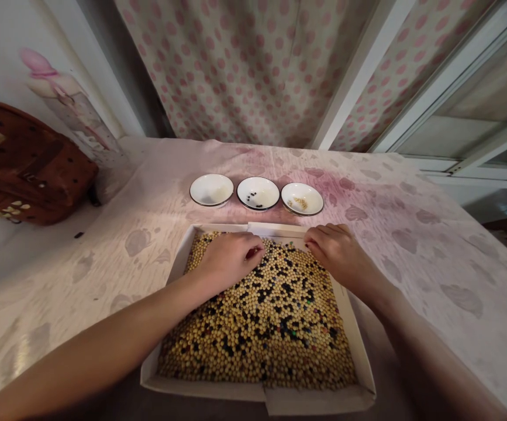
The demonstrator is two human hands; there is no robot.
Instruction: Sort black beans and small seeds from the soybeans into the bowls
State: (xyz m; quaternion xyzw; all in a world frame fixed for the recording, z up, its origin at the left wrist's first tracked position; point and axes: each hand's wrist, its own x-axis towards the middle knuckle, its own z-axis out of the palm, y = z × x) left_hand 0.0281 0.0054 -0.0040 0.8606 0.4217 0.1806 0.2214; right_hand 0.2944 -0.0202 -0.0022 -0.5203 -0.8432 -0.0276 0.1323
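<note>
A shallow white cardboard box [354, 327] holds a thick layer of small round beads [275, 316], mostly yellowish, with black ones and a few coloured ones mixed in. Over the beads at the far left part of the box is my left hand [229, 260], its fingers curled in with a small hollow beside the thumb; what lies inside cannot be made out. At the far right corner, my right hand [336, 251] has its fingers pressed together above the beads. Anything between those fingertips is hidden.
Beyond the box stand three white dark-rimmed bowls: a left bowl [211, 190], a middle bowl [264, 188] with several black beads, and a right bowl [308, 193] with yellowish beads. A patterned cloth [415, 251] covers the table. A brown backpack [29, 164] sits at left.
</note>
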